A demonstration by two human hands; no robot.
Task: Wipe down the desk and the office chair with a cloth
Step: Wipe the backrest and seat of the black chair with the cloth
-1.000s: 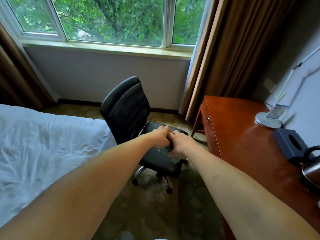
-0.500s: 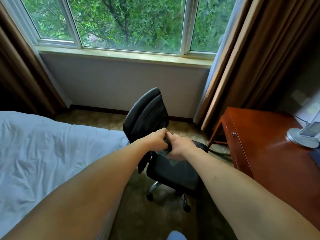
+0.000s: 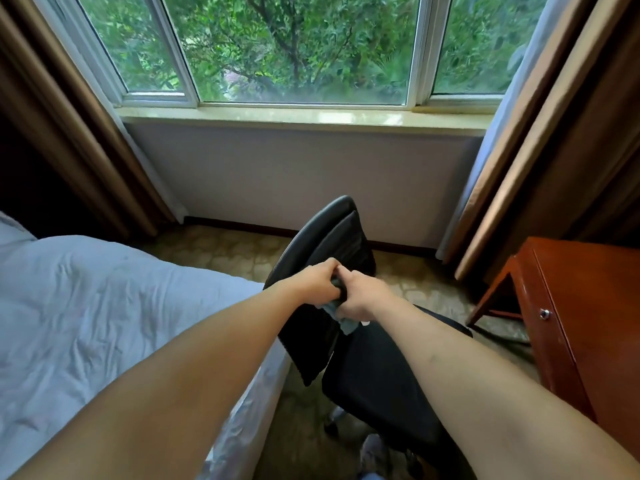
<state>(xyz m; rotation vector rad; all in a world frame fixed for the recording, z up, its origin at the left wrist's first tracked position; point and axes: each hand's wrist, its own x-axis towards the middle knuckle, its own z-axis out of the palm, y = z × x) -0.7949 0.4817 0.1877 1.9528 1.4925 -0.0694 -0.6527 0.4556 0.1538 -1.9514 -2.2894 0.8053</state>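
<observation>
While my left hand [image 3: 317, 282] and right hand [image 3: 360, 299] both squeeze the soft, light cloth [image 3: 341, 318], I think bunching it suits the smooth chair [image 3: 349, 237].

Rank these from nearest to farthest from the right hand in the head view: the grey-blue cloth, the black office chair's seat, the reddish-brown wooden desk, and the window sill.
1. The grey-blue cloth, gripped in the right hand itself.
2. The black office chair's seat, just below the hand.
3. The reddish-brown wooden desk, off to the right.
4. The window sill, far ahead by the wall.
</observation>
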